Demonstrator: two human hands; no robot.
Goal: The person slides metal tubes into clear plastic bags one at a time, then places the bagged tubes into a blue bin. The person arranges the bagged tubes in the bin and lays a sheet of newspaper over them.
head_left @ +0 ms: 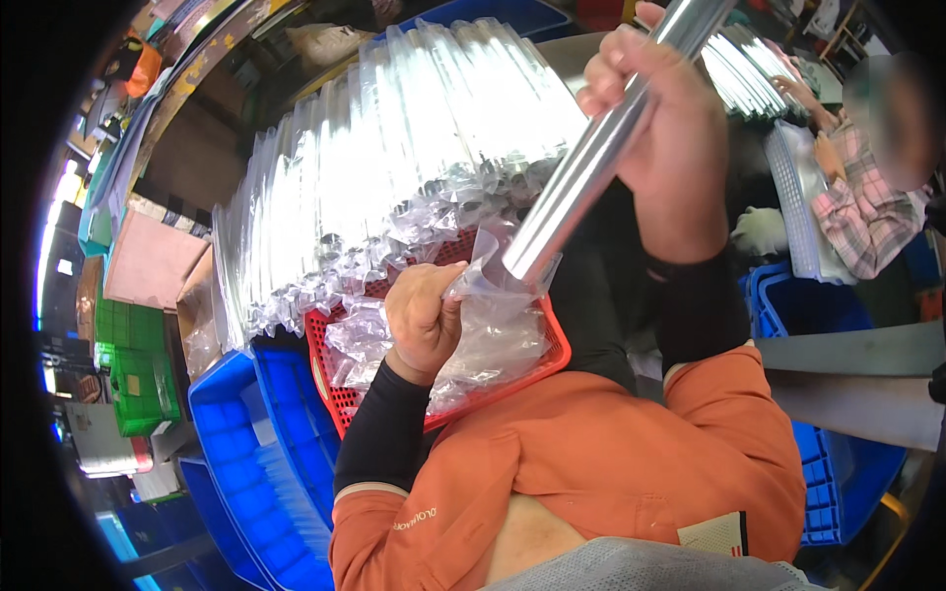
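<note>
My right hand [670, 108] is wrapped round a shiny metal tube [581, 182], which slants down to the left. The tube's lower end is at the mouth of a clear plastic bag [483, 266]; how far it reaches inside I cannot tell. My left hand [424, 310] pinches the edge of that bag, fingers closed. Below, a red plastic basket [557, 340] holds a heap of loose clear bags [493, 350]. Just beyond my hands lies a wide pile of bagged metal tubes [394, 128], their wrapped ends toward me.
Blue crates [222, 414] stand at the left, green crates [138, 364] beyond them. At the right are a blue bin [823, 463] and a grey metal beam [847, 360]. A person in a checked shirt [867, 217] works at the far right beside more tubes [754, 74].
</note>
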